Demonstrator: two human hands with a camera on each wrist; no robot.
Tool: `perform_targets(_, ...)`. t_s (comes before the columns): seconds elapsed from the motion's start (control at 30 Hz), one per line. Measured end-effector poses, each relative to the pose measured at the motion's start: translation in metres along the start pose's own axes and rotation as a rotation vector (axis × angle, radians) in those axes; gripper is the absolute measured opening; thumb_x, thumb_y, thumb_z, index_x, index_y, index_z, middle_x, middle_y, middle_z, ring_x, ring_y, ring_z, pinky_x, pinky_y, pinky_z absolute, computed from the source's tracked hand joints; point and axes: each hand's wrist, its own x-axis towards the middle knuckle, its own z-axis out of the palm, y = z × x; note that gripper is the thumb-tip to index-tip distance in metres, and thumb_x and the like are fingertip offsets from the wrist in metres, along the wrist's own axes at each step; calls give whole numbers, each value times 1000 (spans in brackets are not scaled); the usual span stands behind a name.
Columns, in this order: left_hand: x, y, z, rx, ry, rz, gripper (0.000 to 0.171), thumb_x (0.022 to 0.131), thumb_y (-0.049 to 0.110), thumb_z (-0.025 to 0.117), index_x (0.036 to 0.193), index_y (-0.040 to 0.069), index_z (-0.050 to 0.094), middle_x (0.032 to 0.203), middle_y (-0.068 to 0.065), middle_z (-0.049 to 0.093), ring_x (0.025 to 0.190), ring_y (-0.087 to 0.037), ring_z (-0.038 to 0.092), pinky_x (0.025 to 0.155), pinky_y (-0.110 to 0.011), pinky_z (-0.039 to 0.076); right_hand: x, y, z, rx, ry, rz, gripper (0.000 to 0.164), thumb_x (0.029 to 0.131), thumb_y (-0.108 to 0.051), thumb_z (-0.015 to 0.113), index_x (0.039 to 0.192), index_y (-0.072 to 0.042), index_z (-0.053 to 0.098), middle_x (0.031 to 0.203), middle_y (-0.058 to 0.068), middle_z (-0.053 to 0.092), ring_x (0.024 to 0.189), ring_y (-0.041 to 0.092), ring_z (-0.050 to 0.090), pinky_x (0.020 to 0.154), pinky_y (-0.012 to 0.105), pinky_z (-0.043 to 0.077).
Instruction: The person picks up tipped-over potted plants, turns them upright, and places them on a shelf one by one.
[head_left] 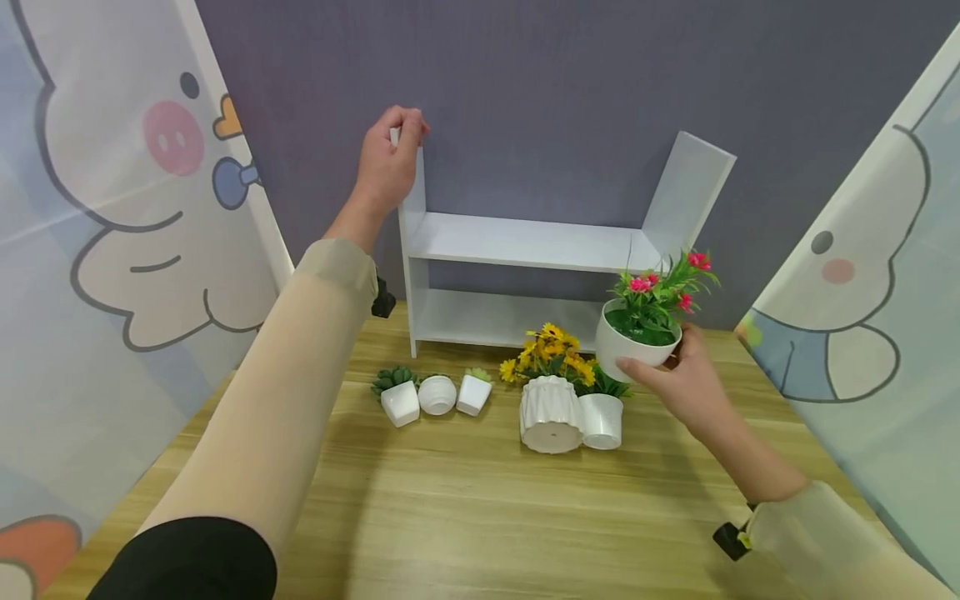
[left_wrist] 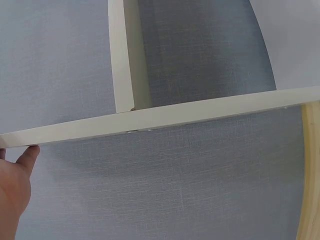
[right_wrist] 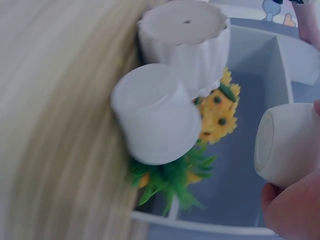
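The flowerpot with pink blooms (head_left: pixel 637 340) was in your right hand (head_left: pixel 684 382), held above the counter (head_left: pixel 465 517), in front of the right end of the white shelf unit (head_left: pixel 517 237). Your hands were well apart: the right was clamped on that pot's lower side, while your left hand (head_left: pixel 388 160) was clamped on the top of the shelf unit's left upright (head_left: pixel 418 292). Lower on the counter, a fluted white pot (head_left: pixel 550 404) with yellow flowers (head_left: pixel 551 340) had its base toward you, close beside a smooth white pot (head_left: pixel 602 421); whether those two touched, you could not tell. Farther left, an angular pot (head_left: pixel 401 405), a rounded pot (head_left: pixel 437 395) and a tapered pot (head_left: pixel 474 395) were lined up.
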Motion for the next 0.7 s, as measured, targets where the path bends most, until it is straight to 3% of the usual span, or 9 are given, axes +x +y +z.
perform_targets(0.2, -1, 1, 1, 8, -6, -10, 35, 118, 40, 47, 110, 11, 66, 101, 11, 53, 104, -8, 52, 93, -26, 41, 9, -28, 10, 10, -55, 7, 103, 101, -35, 80, 170, -4, 10, 164, 25, 34, 141, 39, 51, 86, 11, 52)
perform_targets(0.47, -2, 2, 4, 0, -10, -11, 40, 118, 40, 46, 116, 4, 65, 101, 10, 53, 104, -9, 51, 92, -26, 39, 28, -63, 22, 30, -73, -75, 100, 100, -37, 82, 170, -8, 17, 161, 19, 42, 141, 36, 54, 93, 19, 54)
perform_targets(0.7, -2, 2, 5, 4, -16, -9, 36, 119, 39, 46, 112, 10, 65, 102, 10, 52, 105, -8, 51, 93, -26, 39, 50, -92, 33, 51, -77, -106, 98, 97, -41, 84, 167, -9, 24, 155, 15, 48, 132, 31, 56, 101, 36, 54)
